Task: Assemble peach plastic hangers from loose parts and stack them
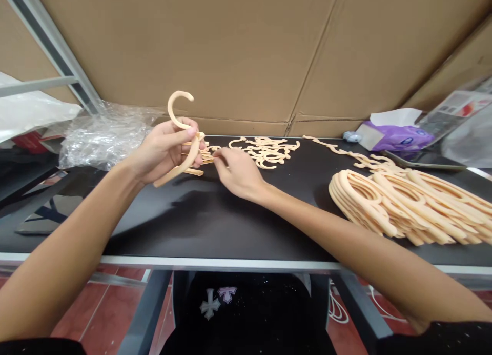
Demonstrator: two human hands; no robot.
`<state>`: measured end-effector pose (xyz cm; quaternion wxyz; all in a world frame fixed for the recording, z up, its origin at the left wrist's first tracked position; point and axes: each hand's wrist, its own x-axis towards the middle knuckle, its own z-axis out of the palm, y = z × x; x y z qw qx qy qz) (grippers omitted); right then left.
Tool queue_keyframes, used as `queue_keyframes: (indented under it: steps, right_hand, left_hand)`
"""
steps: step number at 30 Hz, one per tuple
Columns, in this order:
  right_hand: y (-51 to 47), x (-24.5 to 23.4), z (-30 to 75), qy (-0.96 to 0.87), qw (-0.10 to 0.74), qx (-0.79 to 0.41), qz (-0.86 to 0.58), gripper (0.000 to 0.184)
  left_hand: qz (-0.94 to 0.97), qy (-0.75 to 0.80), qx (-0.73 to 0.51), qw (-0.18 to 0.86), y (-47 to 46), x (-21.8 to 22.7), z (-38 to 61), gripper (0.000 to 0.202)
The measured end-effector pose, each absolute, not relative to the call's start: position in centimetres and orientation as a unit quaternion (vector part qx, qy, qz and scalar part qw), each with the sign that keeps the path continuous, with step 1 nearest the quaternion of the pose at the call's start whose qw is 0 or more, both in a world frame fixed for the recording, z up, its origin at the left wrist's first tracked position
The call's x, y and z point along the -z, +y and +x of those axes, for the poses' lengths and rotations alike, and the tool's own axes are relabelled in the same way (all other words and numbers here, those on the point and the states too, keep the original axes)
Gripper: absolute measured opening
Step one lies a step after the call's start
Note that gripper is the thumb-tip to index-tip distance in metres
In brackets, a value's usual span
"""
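My left hand (165,147) is raised over the table, its fingers closed round a beige clothes hanger part with a curved hook (171,107) standing up and a curved arm (183,165) slanting down to the left. Just right of it, my right hand (240,173) reaches low with thumb and fingers pinched at the end of a thin beige hanger piece (207,160). More slim pieces lie behind my left hand, partly covered by it. Past my right hand, loose beige hooks (271,151) lie in a heap on the black tabletop (230,227).
Stacked beige hanger bodies (415,203) fill the right side, with a chain of hooks (342,151) behind them. A purple tissue pack (402,137) and a tablet-like slab (426,161) sit back right. Clear plastic wrap (105,137) lies left. A cardboard wall (230,52) bounds the back.
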<state>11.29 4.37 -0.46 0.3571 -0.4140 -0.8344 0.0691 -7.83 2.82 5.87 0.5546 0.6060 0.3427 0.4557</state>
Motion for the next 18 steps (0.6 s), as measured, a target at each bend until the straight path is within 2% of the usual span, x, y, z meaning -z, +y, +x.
queue_keyframes:
  steps: [3,8,13,18]
  right_hand:
    - [3.9,0.0,14.0,-0.760,0.464,-0.148,-0.430,0.020]
    - [3.4,-0.5,17.6,-0.667,0.556,-0.238,-0.435,0.015]
    - [3.8,-0.8,18.4,-0.627,0.587,-0.276,-0.431,0.014]
    - [3.6,-1.3,17.8,-0.588,0.605,-0.338,-0.416,0.012]
  left_hand:
    - [0.622,0.388,-0.460,0.501,2.9,-5.8,-7.7,0.020]
    - [0.718,0.457,-0.382,0.359,2.7,-4.7,-6.7,0.020]
    - [0.800,0.457,-0.255,0.294,2.2,-4.1,-5.8,0.029]
    - [0.825,0.451,-0.226,0.254,1.6,-3.9,-5.1,0.030]
